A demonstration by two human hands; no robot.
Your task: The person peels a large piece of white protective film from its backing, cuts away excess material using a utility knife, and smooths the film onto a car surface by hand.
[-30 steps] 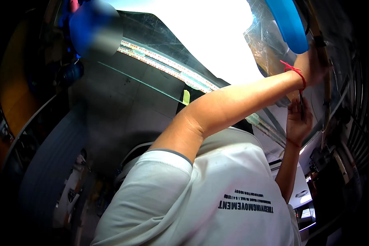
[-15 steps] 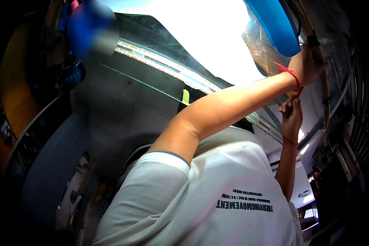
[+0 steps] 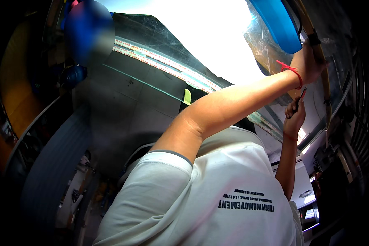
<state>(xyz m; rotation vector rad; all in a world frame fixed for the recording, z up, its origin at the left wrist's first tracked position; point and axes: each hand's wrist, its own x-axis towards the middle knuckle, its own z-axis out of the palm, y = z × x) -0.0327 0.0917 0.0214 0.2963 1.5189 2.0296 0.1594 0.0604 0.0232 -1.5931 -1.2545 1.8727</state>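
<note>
My left arm reaches across to the upper right, a red cord at its wrist. My left hand (image 3: 309, 65) is beside a brown curved strip (image 3: 324, 78) with dark bands, below the end of a bright blue curved piece (image 3: 279, 26). Its fingers are mostly hidden, so their grip does not show. Just below that wrist, my right hand (image 3: 295, 118) has its fingers closed round a slim pen-like tool (image 3: 301, 98) with a dark grip and a reddish, pale-tipped end. The tip points up near the left wrist, apart from it. Exactly what kind of tool it is cannot be made out.
A glaring white surface (image 3: 201, 33) fills the top middle. Clear crinkled plastic (image 3: 262, 45) lies by the blue piece. Pale strips with red marks (image 3: 160, 63) run along a glass edge. At left are a blurred blue disc (image 3: 88, 33) and a grey ribbed cylinder (image 3: 55, 160).
My right hand has moved slightly down and away from my left wrist, and more of the tool now shows. My left hand stays nearly in place.
</note>
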